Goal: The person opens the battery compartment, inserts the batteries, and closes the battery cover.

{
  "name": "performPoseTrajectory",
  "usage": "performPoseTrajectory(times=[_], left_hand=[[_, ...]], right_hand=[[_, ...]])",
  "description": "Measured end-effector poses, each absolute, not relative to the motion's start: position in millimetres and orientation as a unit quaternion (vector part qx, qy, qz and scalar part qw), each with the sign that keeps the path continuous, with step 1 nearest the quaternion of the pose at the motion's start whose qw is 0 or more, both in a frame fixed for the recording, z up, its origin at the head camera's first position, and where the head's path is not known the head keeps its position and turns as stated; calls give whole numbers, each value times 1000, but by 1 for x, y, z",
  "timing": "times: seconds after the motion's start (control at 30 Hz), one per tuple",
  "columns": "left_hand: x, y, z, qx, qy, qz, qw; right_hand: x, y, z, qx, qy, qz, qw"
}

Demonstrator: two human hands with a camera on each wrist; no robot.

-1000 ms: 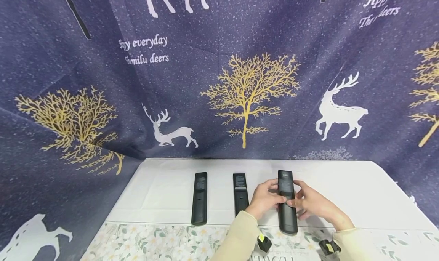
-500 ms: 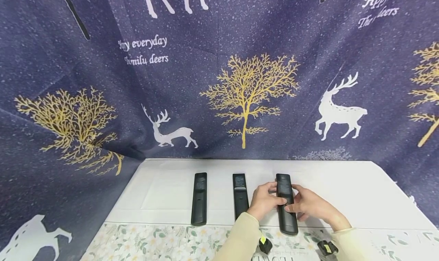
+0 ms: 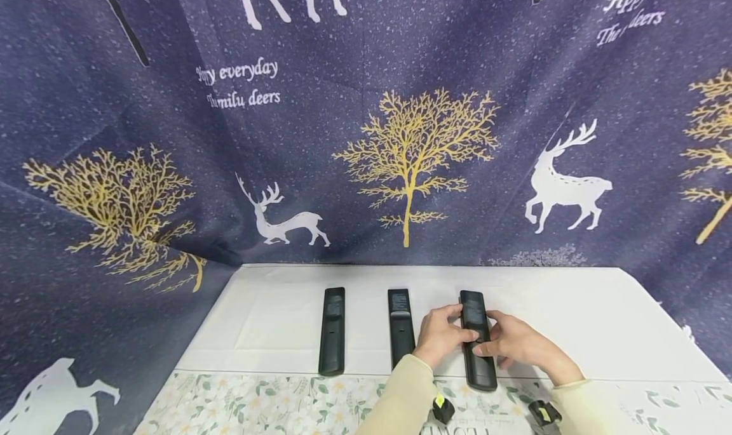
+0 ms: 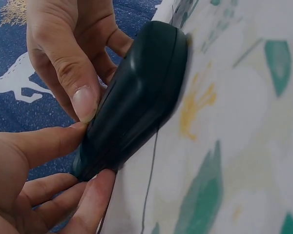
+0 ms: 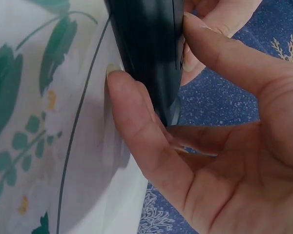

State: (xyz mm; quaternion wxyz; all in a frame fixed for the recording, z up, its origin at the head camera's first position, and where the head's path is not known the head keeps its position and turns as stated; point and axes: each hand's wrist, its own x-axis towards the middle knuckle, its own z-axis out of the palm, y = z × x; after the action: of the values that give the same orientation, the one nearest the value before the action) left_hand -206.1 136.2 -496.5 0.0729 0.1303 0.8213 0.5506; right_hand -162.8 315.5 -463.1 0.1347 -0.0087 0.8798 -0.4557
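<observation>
A black remote control [image 3: 481, 368] lies back side up at the right, its near end reaching over the floral strip. My left hand [image 3: 439, 336] holds its left edge, thumb on the upper face and fingers at the side. From the right, my right hand [image 3: 519, 343] grips the other edge with its thumb on the back. In the left wrist view, the rounded end of the remote [image 4: 141, 83] sits close over the cloth, both thumbs along it. The right wrist view shows the right fingers [image 5: 141, 126] under its side, fingertips right at the cloth.
Two more black remotes lie back side up to the left: one in the middle [image 3: 401, 324], partly hidden by the left sleeve, and one farther left [image 3: 332, 333]. The white tabletop [image 3: 274, 321] ends at a dark blue deer-print curtain [image 3: 320, 168].
A second ago the remote's far end was raised a little more; it has since lowered to the table. The right thumb has slid slightly toward the near end. The other remotes stay put.
</observation>
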Motion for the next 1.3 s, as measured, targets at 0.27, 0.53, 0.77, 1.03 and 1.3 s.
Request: performPoseTrajectory(times=[0.27,0.53,0.77,1.03,1.3], left_hand=[[-207,137,-500,117,830,541,68],[-204,136,-496,114,832,540,60],[-203,135,-497,102,822,555,73],[-198,135,-490,98,799,584,100],[-197,116,-476,137,799,582,62]], right_hand=[[-163,314,-464,-10,880,-455,136],[-163,313,-464,-6,877,-460,136],[-165,312,-465,-12,874,-466,140],[-166,318,-463,-7,886,-445,130],[-162,316,-452,-17,948,-317,-3]])
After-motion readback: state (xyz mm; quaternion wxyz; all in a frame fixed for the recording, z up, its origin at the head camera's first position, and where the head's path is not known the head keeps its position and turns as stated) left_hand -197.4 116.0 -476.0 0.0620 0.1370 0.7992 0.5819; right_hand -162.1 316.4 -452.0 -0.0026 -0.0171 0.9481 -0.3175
